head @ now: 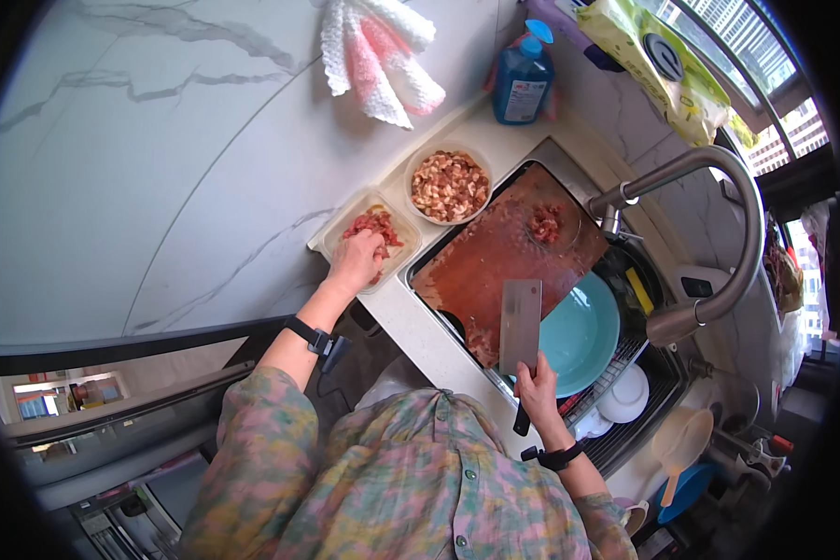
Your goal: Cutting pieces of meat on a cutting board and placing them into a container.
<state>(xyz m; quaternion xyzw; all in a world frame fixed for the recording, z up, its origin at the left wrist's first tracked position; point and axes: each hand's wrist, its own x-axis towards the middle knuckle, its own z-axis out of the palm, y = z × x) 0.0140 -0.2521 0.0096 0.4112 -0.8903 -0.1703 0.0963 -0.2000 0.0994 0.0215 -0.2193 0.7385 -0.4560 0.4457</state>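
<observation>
My left hand (358, 257) reaches into a square plastic container (409, 241), its fingertips down on red strips of raw meat (385, 225). Whether the fingers pinch a piece is hidden from above. In my right hand (537, 389) is the handle of a cleaver (521, 325), its wide blade lying over the near edge of a wooden cutting board (479, 262). The board spans part of the sink. Toward its far right corner sits a small heap of cut meat (546, 222) on a clear round dish or lid. A round tub of diced meat (450, 185) stands beside the square container.
A turquoise basin (582, 336) sits in the sink under the board's right side. The curved faucet (731, 210) arches over the sink's right part. A blue pump bottle (523, 80) stands in the back corner. White dishes (624, 393) rest on a rack at right.
</observation>
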